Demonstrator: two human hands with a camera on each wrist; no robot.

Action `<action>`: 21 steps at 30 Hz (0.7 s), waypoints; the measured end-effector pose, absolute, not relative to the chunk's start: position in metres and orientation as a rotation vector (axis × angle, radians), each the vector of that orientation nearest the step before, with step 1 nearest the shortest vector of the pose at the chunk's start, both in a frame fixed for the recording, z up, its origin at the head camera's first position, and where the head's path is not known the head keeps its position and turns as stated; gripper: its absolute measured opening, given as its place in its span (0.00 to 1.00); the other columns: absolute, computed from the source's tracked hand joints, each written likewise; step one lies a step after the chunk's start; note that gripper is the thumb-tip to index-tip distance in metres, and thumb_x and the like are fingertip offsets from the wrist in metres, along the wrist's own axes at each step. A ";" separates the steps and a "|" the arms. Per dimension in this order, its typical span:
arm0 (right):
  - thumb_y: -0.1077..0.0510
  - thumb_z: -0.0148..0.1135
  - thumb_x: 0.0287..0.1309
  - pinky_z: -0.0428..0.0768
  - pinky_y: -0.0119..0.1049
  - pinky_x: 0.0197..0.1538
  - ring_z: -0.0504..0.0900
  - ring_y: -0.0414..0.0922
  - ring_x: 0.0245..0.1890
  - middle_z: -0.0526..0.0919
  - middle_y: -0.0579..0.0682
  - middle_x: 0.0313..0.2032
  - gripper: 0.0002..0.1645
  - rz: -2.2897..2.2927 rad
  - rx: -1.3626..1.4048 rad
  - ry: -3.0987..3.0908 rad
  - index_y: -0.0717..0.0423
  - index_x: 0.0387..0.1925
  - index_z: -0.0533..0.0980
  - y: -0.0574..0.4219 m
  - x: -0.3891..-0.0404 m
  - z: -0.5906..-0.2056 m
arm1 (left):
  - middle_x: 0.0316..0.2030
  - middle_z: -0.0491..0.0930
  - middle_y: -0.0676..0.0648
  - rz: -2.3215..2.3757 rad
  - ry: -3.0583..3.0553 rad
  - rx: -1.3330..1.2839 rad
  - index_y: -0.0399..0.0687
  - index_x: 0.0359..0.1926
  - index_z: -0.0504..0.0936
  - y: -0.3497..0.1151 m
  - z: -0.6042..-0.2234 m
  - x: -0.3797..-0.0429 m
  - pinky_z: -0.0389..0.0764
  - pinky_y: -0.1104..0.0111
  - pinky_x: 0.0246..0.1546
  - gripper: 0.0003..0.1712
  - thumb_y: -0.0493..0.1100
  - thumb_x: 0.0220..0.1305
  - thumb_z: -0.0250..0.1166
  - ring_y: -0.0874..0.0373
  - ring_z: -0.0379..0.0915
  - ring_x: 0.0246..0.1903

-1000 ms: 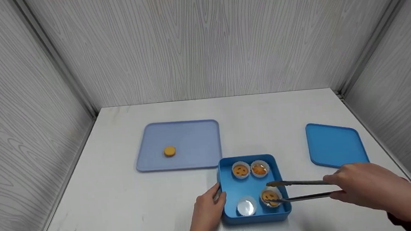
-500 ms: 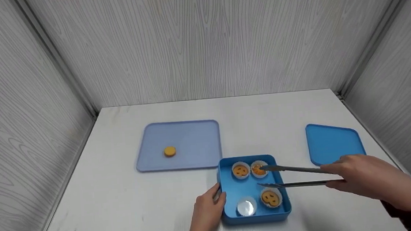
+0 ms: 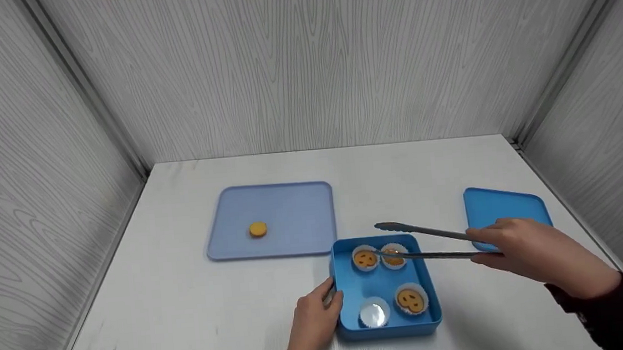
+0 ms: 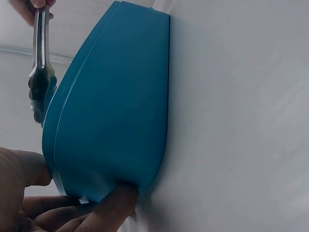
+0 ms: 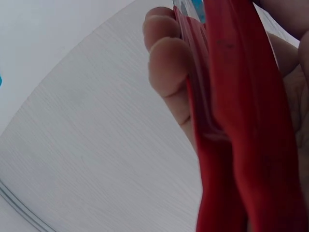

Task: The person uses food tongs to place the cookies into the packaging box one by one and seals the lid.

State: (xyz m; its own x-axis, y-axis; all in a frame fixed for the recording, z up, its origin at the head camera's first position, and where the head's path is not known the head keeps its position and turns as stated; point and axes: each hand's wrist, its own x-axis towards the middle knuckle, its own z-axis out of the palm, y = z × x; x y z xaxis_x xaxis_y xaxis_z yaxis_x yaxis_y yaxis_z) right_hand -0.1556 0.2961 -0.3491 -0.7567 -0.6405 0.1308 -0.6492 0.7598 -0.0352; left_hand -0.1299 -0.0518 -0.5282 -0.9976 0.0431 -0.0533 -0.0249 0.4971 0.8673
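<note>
My left hand [image 3: 315,319] grips the left wall of a blue box [image 3: 433,310], thumb near the rim and fingers against the outer side [image 4: 111,106]. My right hand [image 3: 534,252] holds metal tongs [image 3: 440,255] with red handles [image 5: 251,121]. Spread apart, the tongs' arms have nothing between their tips; one tip lies over the box's far end, the other beyond its far rim. Inside stand paper cups: a far-left cup with a biscuit [image 3: 365,260], a far-right one with an orange filling [image 3: 394,260] partly behind the tongs, a near-right one with a holed biscuit [image 3: 410,301], and a bare near-left cup [image 3: 374,313].
A pale blue-violet tray [image 3: 298,215] lies beyond the box to the left, bearing one round yellow biscuit [image 3: 258,229]. At the right lies a flat blue lid [image 3: 503,207], partly behind my right hand. Grey wood-grain panels [image 3: 303,64] enclose the white table.
The spread tongs have moved away from the near-right cup, over the far-right cup and on toward the box's far rim. My left hand and the box have stayed put.
</note>
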 end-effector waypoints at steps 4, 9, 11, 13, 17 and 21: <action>0.57 0.76 0.55 0.74 0.30 0.24 0.75 0.37 0.27 0.85 0.41 0.29 0.20 0.142 1.020 -2.836 0.55 0.49 0.83 0.289 -0.161 -0.352 | 0.63 0.78 0.37 1.541 2.660 0.027 0.36 0.67 0.76 -0.052 -0.528 -0.130 0.75 0.46 0.64 0.28 0.47 0.73 0.62 0.40 0.74 0.64; 0.57 0.76 0.56 0.76 0.31 0.25 0.78 0.39 0.28 0.87 0.45 0.31 0.21 0.174 1.006 -2.846 0.57 0.51 0.83 0.277 -0.167 -0.354 | 0.63 0.78 0.38 1.543 2.651 0.017 0.36 0.68 0.76 -0.052 -0.528 -0.130 0.74 0.46 0.65 0.28 0.47 0.73 0.62 0.41 0.74 0.65; 0.57 0.76 0.57 0.77 0.31 0.26 0.80 0.40 0.29 0.88 0.46 0.33 0.20 0.180 1.008 -2.844 0.57 0.51 0.83 0.272 -0.170 -0.355 | 0.64 0.78 0.38 1.544 2.644 0.011 0.36 0.68 0.76 -0.052 -0.528 -0.130 0.74 0.46 0.65 0.28 0.47 0.73 0.62 0.41 0.73 0.65; 0.57 0.75 0.57 0.78 0.32 0.26 0.81 0.41 0.29 0.88 0.47 0.34 0.20 0.183 1.011 -2.841 0.57 0.51 0.83 0.267 -0.172 -0.357 | 0.64 0.78 0.38 1.546 2.640 0.007 0.36 0.68 0.76 -0.052 -0.528 -0.130 0.74 0.46 0.65 0.28 0.47 0.73 0.61 0.41 0.73 0.65; 0.57 0.75 0.58 0.77 0.31 0.26 0.79 0.40 0.29 0.88 0.48 0.34 0.16 0.192 1.033 -2.827 0.55 0.48 0.83 0.256 -0.180 -0.361 | 0.63 0.79 0.39 1.556 2.648 0.011 0.37 0.68 0.76 -0.052 -0.528 -0.130 0.74 0.46 0.65 0.28 0.47 0.73 0.62 0.41 0.74 0.64; 0.57 0.74 0.58 0.77 0.29 0.25 0.79 0.40 0.28 0.87 0.48 0.32 0.15 0.224 1.070 -2.806 0.55 0.46 0.83 0.245 -0.189 -0.364 | 0.62 0.80 0.39 1.557 2.643 0.005 0.37 0.67 0.76 -0.053 -0.527 -0.130 0.74 0.45 0.65 0.28 0.47 0.73 0.62 0.41 0.74 0.65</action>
